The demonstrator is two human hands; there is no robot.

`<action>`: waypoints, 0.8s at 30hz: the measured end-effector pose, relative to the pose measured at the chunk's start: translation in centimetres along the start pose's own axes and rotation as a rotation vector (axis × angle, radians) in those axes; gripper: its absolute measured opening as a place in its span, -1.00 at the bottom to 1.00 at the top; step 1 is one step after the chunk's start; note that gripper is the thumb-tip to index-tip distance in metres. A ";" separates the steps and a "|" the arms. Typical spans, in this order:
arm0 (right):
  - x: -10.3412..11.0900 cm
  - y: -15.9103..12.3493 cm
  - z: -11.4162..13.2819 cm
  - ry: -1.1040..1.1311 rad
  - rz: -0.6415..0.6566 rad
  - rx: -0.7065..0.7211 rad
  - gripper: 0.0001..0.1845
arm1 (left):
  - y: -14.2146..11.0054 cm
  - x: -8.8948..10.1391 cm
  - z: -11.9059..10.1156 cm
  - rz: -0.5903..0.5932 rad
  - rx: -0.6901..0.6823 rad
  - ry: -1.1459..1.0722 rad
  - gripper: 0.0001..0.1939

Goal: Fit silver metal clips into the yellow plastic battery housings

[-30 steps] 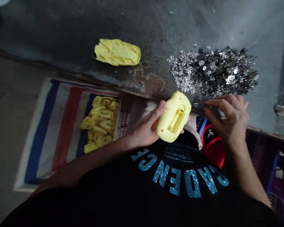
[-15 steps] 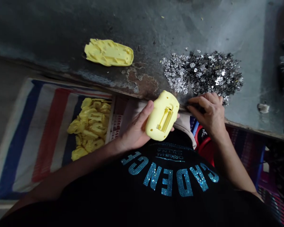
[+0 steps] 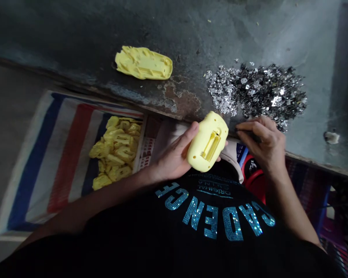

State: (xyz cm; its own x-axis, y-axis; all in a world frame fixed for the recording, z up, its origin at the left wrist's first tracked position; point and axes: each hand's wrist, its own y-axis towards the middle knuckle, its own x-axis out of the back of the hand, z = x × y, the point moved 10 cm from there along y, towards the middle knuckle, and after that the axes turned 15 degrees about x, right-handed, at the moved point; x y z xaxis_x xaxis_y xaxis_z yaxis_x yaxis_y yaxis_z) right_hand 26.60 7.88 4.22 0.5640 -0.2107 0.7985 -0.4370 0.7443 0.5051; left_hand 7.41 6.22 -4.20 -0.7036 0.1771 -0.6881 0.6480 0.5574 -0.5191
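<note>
My left hand (image 3: 178, 154) is closed around a yellow plastic shell (image 3: 208, 142) that has an oblong battery slot and small screw holes facing up. To its right, my right hand (image 3: 262, 141) has thumb and forefinger pinched together at the bench edge; whatever lies between the fingertips is too small to make out. Just beyond that hand is a heap of small shiny metal clips (image 3: 261, 90) on the dark bench. Farther left on the bench lies another yellow shell piece (image 3: 144, 63), its ribbed inner side up.
The grey bench (image 3: 226, 34) has a worn front edge. Below it at left, several yellow shells (image 3: 117, 148) lie on a striped blue, red and white sheet (image 3: 71, 154). A red object (image 3: 253, 179) is under the bench, and a small white lump (image 3: 331, 137) sits at right.
A loose metal clip lying by my right fingertips a second ago is no longer visible there, and thumb and forefinger have come together. My left hand keeps its hold on the yellow shell.
</note>
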 end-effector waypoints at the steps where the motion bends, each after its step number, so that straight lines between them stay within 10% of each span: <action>1: 0.6 0.4 1.0 0.048 -0.013 0.029 -0.92 | 0.0 -0.1 0.2 0.010 0.013 0.003 -0.18; 8: 2.4 2.9 6.3 0.194 0.069 0.176 -0.75 | -0.1 -0.9 0.9 0.040 0.043 -0.040 -0.12; 24: 1.5 4.1 9.4 0.011 0.207 0.482 -0.68 | 0.1 -2.6 1.4 0.245 0.075 0.013 -0.08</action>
State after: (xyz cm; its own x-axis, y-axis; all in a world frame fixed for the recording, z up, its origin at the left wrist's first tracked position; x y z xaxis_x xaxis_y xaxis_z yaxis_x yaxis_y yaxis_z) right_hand 19.08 4.63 10.53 0.4379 -0.0813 0.8954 -0.8115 0.3930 0.4325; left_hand 9.75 4.68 -3.14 -0.5266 0.3100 -0.7916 0.8189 0.4350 -0.3744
